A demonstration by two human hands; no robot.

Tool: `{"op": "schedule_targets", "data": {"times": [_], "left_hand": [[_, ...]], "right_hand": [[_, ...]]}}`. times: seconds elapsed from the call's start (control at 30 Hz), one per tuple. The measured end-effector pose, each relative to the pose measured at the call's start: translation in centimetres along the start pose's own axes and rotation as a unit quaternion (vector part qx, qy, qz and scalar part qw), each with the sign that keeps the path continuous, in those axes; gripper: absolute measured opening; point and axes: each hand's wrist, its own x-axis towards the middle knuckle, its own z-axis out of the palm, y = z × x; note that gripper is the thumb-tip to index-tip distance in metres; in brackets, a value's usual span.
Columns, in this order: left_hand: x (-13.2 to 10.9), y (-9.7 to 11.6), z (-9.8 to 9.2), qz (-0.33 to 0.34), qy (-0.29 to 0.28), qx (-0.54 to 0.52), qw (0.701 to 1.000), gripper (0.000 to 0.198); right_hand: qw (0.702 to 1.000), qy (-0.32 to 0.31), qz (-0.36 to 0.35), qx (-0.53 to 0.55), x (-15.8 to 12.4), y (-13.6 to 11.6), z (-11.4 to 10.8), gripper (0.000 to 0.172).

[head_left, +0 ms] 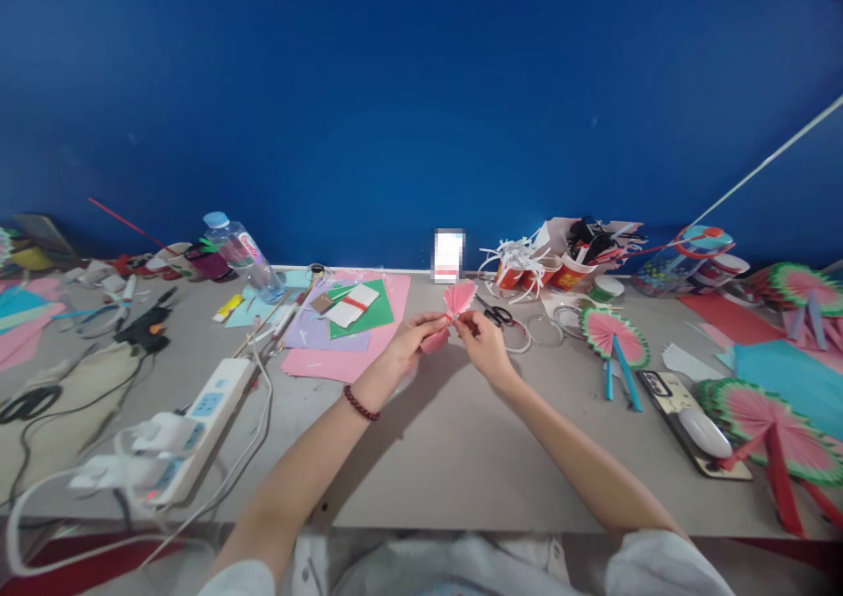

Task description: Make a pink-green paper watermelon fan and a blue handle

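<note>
A pink pleated paper piece (453, 308), fanned out at its top, is held above the grey table (448, 455) between both my hands. My left hand (414, 337), with a dark bead bracelet on its wrist, pinches the lower folded part. My right hand (482, 340) pinches the middle of the pleats from the right. Black-handled scissors (495, 314) lie just behind my right hand.
Coloured paper sheets (349, 324) lie at centre left by a water bottle (243, 254). A power strip (198, 420), cables and a glue gun (141, 331) fill the left. Watermelon paper fans (616, 337) (770, 420), red cups (559, 271) and a phone (691, 420) sit right.
</note>
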Motion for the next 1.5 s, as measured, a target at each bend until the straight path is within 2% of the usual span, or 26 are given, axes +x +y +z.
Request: {"op": "schedule_targets", "data": {"times": [0.13, 0.27, 0.37, 0.47, 0.7, 0.77, 0.87, 0.97, 1.1, 1.2, 1.33, 1.4, 1.5], "left_hand": [[0.0, -0.1, 0.2, -0.009, 0.004, -0.006, 1.0, 0.022], [0.2, -0.7, 0.4, -0.007, -0.007, -0.006, 1.0, 0.023], [0.5, -1.6, 0.6, 0.025, 0.03, 0.015, 0.999, 0.024], [0.6, -2.3, 0.8, 0.07, 0.053, 0.048, 0.995, 0.024], [0.5, -2.7, 0.9, 0.13, 0.105, 0.173, 0.971, 0.023], [0.5, -2.7, 0.7, 0.167, 0.113, 0.238, 0.95, 0.019], [0.4, -2.7, 0.5, 0.247, 0.091, 0.32, 0.91, 0.014], [0.2, -2.6, 0.4, 0.289, 0.088, 0.349, 0.887, 0.014], [0.2, -2.6, 0.4, 0.288, 0.101, 0.32, 0.897, 0.011], [0.5, -2.5, 0.3, 0.296, 0.083, 0.304, 0.902, 0.008], [0.7, -2.2, 0.1, 0.303, 0.095, 0.307, 0.897, 0.008], [0.8, -2.2, 0.1, 0.281, 0.107, 0.288, 0.909, 0.008], [0.9, -2.2, 0.2, 0.208, 0.101, 0.22, 0.948, 0.013]], "right_hand": [[0.993, -0.003, 0.069, 0.098, -0.1, 0.1, 0.4, 0.027], [0.966, 0.013, 0.158, 0.203, -0.2, 0.2, 0.9, 0.031], [0.947, 0.037, 0.199, 0.248, -0.4, 0.3, 1.2, 0.03], [0.938, 0.051, 0.208, 0.272, -0.5, 0.3, 1.4, 0.027], [0.929, 0.057, 0.206, 0.301, -0.7, 0.4, 1.8, 0.027], [0.933, 0.054, 0.2, 0.294, -0.6, 0.3, 1.7, 0.025], [0.939, 0.059, 0.197, 0.274, -0.6, 0.0, 1.5, 0.023], [0.945, 0.061, 0.189, 0.261, -0.7, -0.1, 1.5, 0.02], [0.959, 0.066, 0.159, 0.225, -0.6, 0.2, 1.5, 0.021], [0.978, 0.072, 0.142, 0.132, -0.2, 0.6, 1.2, 0.023], [0.996, 0.064, 0.06, 0.026, 0.2, 1.1, 0.6, 0.022], [0.998, 0.057, 0.028, 0.02, 0.3, 1.3, 0.4, 0.021], [0.998, 0.039, 0.03, 0.027, 0.4, 1.4, 0.3, 0.02]]}}
